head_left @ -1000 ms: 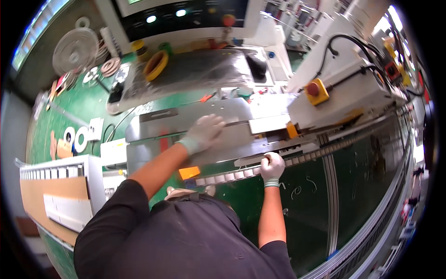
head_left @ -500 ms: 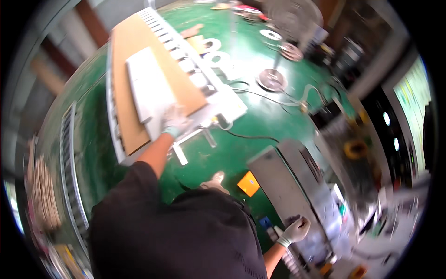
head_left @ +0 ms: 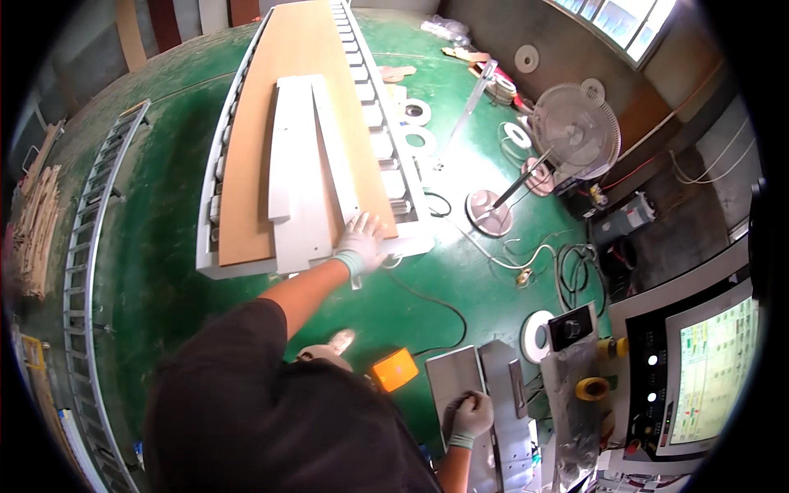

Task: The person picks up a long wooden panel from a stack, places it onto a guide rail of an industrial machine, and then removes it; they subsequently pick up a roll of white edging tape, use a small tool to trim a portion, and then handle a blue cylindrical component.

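Note:
My left hand (head_left: 362, 241), in a pale work glove, lies with its fingers spread on the near end of a narrow white strip (head_left: 335, 156). Beside that strip, a wider white panel (head_left: 306, 214) carries another white piece (head_left: 282, 156) along its left side. All of these rest on a long brown board (head_left: 246, 177), which lies along a roller conveyor (head_left: 419, 238). My right hand (head_left: 472, 417), gloved too, is closed, fingers curled, above a grey metal machine surface (head_left: 452, 374). What it holds, if anything, is hidden.
An orange box (head_left: 394, 370) sits on the green floor by my foot. A pedestal fan (head_left: 575, 131) stands far right, with cables on the floor. At right is a lit control screen (head_left: 713, 374). Another roller track (head_left: 82, 271) and stacked strips (head_left: 37, 230) are at left.
The view has swung right. My left hand has shifted from the wide panel to the right, onto the narrow strip's end, which now lies angled apart. My right hand remains closed over the machine.

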A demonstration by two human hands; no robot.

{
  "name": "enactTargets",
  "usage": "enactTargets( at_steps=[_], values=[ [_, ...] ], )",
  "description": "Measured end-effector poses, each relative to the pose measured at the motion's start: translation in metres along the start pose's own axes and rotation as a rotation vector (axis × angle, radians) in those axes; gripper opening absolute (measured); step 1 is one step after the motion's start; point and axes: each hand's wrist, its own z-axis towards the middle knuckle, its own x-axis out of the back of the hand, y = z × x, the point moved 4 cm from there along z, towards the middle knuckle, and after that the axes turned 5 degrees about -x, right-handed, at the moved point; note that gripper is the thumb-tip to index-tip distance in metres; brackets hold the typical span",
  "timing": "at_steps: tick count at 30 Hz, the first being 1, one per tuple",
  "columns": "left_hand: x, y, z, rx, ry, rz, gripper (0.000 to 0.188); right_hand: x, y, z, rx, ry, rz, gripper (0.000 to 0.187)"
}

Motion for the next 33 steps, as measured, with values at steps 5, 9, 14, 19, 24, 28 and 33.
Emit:
enactTargets(
  at_steps=[5, 9, 14, 19, 24, 28, 33],
  values=[
    [-0.009, 0.042, 0.019, -0.188, 0.230, -0.083, 0.078, -0.040, -0.063, 0.015, 0.011, -0.054, 0.143, 0.010],
    [-0.025, 0.077, -0.039, -0.545, 0.109, -0.269, 0.081, -0.047, -0.073, 0.024, -0.075, -0.019, 0.046, 0.014],
    [0.021, 0.050, -0.065, -0.835, -0.158, -0.052, 0.083, -0.042, -0.063, 0.019, -0.084, 0.003, 0.120, 0.018],
    [0.035, 0.038, -0.016, -0.951, 0.037, -0.010, 0.055, -0.037, -0.062, 0.015, -0.177, -0.098, 0.230, 0.026],
    [0.083, 0.172, -0.077, -1.233, 0.019, -0.200, 0.046, -0.049, -0.052, -0.024, -0.353, -0.296, 0.863, 0.046],
    [0.058, 0.258, -0.123, -1.434, -0.015, -0.406, 0.064, -0.020, -0.029, -0.054, -0.627, -0.229, 1.037, 0.045],
    [0.051, 0.294, -0.141, -1.518, 0.087, -0.233, 0.068, 0.094, 0.044, -0.125, -0.955, 0.413, 1.035, 0.048]
  ],
)
